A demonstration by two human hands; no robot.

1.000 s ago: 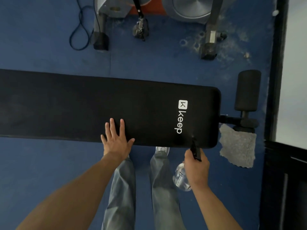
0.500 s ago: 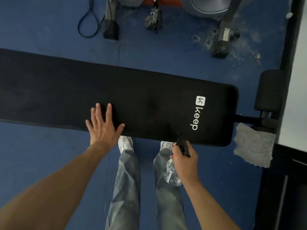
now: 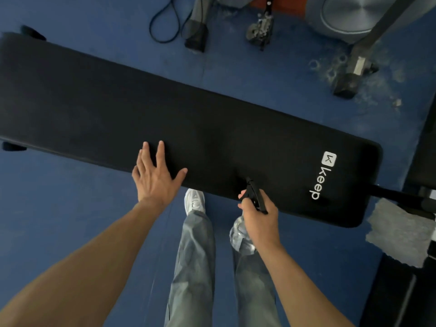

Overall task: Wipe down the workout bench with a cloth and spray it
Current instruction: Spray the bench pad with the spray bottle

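"Over the bench (image 3: 212,128), what are your hands doing?"
"I'm laying my left hand (image 3: 155,180) flat on its near edge, fingers (image 3: 161,153) spreading wide, forearm stretching forward. My right hand (image 3: 259,220) is gripping the spray bottle (image 3: 240,239), nozzle pointing at the padding."
"And the grey cloth (image 3: 398,234)?"
"It's lying untouched just past the bench's right end."

We count one black bench (image 3: 188,128), one spray bottle (image 3: 239,237), one grey cloth (image 3: 398,234), two hands, the left hand (image 3: 155,178) and the right hand (image 3: 259,215), one white shoe (image 3: 194,200) and one looped cable (image 3: 162,22).
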